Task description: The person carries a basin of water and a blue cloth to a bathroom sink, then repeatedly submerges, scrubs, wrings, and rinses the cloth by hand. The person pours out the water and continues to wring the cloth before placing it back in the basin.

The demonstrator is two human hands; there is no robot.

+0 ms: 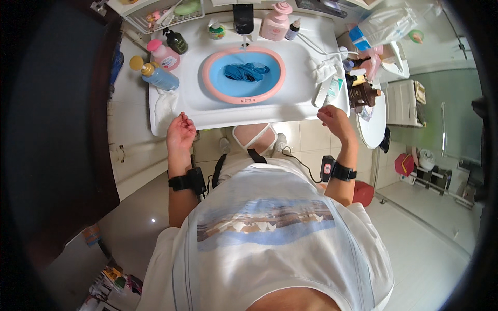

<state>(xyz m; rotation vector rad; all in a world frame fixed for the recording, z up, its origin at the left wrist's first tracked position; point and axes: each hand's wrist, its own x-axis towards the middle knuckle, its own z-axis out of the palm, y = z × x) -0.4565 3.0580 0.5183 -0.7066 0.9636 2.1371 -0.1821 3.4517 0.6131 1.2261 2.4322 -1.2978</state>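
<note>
A pink-rimmed blue plastic basin (244, 100) sits in the white washbasin (186, 102). A dark blue wet cloth (246, 72) lies bunched in the water inside it. Water runs from the faucet (244, 20) into the basin. My left hand (181, 131) is palm up by the sink's front left edge, fingers loosely curled and empty, near a white cloth or tissue (166, 105). At the front right edge is my right hand (334, 119), its fingers bent and their inner side hidden. It is closest to a white elongated object (322, 93) and a white-and-green tube (335, 87).
Pump bottles line the left side: blue (161, 77), pink (166, 56) and dark (177, 42). A large pink pump bottle (274, 24) and a small dropper bottle (293, 30) stand behind. Right of the sink is a brown bottle (363, 94). A cable (286, 148) hangs near my body.
</note>
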